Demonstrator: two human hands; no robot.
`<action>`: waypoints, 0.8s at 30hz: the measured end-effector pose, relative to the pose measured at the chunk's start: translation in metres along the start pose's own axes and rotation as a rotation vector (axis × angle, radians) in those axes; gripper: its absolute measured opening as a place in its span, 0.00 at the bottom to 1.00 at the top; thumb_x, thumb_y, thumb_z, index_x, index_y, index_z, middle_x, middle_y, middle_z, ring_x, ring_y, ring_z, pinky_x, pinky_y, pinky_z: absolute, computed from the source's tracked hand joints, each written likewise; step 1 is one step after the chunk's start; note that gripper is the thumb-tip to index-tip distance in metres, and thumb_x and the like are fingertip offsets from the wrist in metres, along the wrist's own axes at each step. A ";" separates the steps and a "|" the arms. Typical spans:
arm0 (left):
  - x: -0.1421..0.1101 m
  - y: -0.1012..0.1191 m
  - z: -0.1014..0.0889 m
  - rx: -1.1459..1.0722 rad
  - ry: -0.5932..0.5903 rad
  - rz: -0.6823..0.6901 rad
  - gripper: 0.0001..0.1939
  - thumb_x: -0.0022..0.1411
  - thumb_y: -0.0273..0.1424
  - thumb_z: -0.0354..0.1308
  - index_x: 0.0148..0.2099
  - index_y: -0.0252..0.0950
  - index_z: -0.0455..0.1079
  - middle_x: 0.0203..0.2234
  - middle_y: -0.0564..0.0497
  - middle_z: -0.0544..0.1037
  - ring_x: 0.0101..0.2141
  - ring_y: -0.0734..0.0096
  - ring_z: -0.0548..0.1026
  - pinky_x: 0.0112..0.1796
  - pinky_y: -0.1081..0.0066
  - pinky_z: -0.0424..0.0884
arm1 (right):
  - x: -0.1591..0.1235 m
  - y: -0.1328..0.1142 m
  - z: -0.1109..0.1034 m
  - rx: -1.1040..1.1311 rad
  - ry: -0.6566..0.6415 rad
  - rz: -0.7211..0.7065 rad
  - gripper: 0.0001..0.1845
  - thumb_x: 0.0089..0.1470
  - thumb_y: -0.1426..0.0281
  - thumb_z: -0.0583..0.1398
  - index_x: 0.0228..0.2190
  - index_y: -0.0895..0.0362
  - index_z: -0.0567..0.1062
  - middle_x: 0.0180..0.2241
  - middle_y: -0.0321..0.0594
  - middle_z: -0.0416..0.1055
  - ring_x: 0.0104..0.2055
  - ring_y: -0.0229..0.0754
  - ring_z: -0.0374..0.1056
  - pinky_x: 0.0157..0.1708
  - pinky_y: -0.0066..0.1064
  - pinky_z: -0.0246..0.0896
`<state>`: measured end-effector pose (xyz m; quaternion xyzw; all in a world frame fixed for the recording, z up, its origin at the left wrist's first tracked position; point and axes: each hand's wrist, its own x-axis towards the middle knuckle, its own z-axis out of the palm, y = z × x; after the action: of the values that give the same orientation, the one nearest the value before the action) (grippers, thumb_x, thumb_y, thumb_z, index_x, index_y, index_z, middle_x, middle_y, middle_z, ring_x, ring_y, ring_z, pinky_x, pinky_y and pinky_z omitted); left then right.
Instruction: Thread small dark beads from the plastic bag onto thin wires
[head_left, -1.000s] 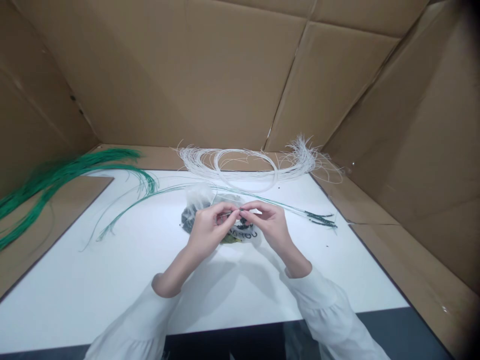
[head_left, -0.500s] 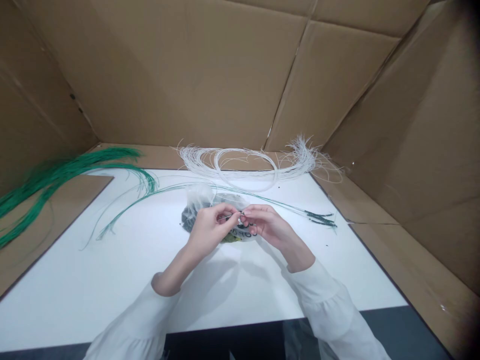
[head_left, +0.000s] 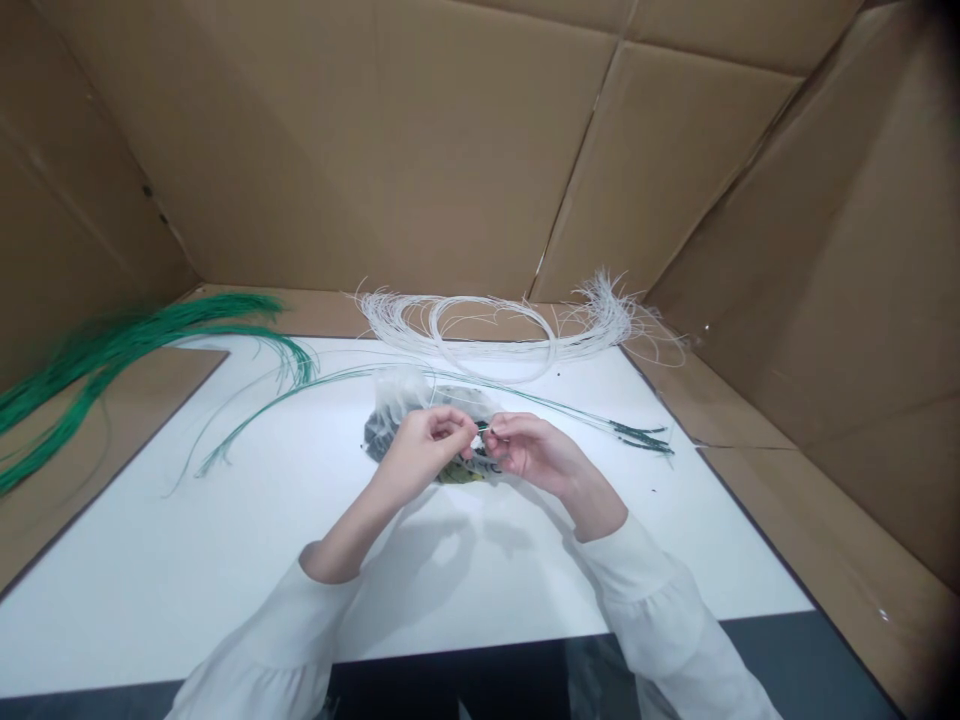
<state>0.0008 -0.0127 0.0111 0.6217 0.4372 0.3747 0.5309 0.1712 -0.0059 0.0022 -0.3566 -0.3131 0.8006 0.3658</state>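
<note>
Over a clear plastic bag (head_left: 401, 388) with dark contents and printed letters, my two hands meet fingertip to fingertip. My left hand (head_left: 426, 450) pinches a thin pale strand (head_left: 482, 430), which bridges the small gap to the other hand. At the strand's far end, my right hand (head_left: 536, 455) has thumb and forefinger pinched on a tiny dark piece (head_left: 490, 430); its exact kind is too small to tell. The hands partly cover the bag and the dark bits at its opening.
Behind the bag lie long green strands (head_left: 255, 425) whose right ends carry dark threaded sections (head_left: 641, 437). A coiled bundle of white strands (head_left: 495, 350) rests at the back, a thick green bundle (head_left: 150, 335) at the left. Cardboard walls (head_left: 390, 150) enclose the white table (head_left: 247, 560).
My right hand has shifted slightly right and turned, its lower fingers loosening from the strand. The fingertips have drawn a little apart, showing more strand. My left hand has barely moved.
</note>
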 end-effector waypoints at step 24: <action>-0.001 0.000 0.000 0.044 0.001 0.080 0.09 0.55 0.33 0.53 0.31 0.31 0.69 0.21 0.50 0.74 0.24 0.74 0.72 0.27 0.76 0.67 | -0.001 0.002 0.001 -0.005 0.018 -0.077 0.04 0.40 0.75 0.64 0.20 0.62 0.73 0.20 0.34 0.70 0.21 0.29 0.64 0.17 0.17 0.57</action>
<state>0.0003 -0.0137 0.0107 0.6502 0.4205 0.3859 0.5015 0.1701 -0.0081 0.0020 -0.3522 -0.3253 0.7821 0.3981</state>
